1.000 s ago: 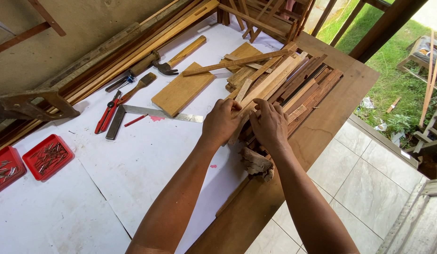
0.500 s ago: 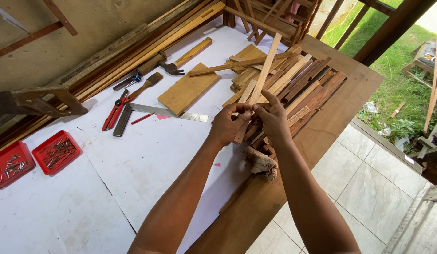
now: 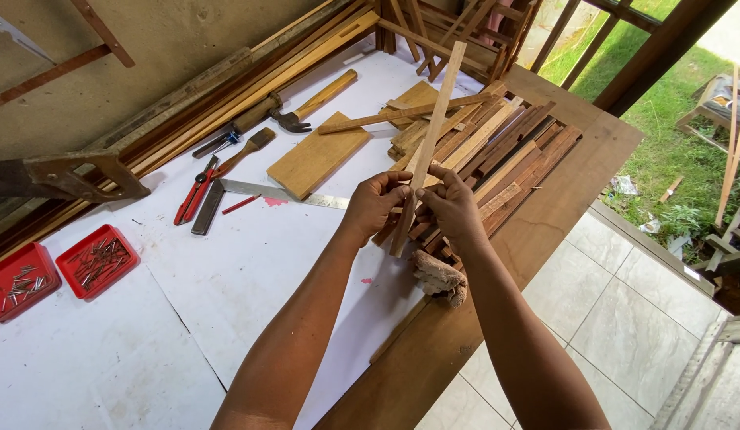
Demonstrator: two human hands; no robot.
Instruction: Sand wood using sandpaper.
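While the left hand [image 3: 373, 205] and right hand [image 3: 451, 209] meet, their fingers seemingly pinch a pale wooden strip [image 3: 430, 135].

Pale tan wooden strip [image 3: 430, 127]; red nail trays [image 3: 97, 260]; red-handled pliers [image 3: 191, 192]; white tabletop [image 3: 226, 279].

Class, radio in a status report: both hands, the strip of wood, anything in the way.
Left hand and right hand both grip the thin wood strip, tilted up above the pile of wood offcuts. Nothing blocking; steel square lies to the left.
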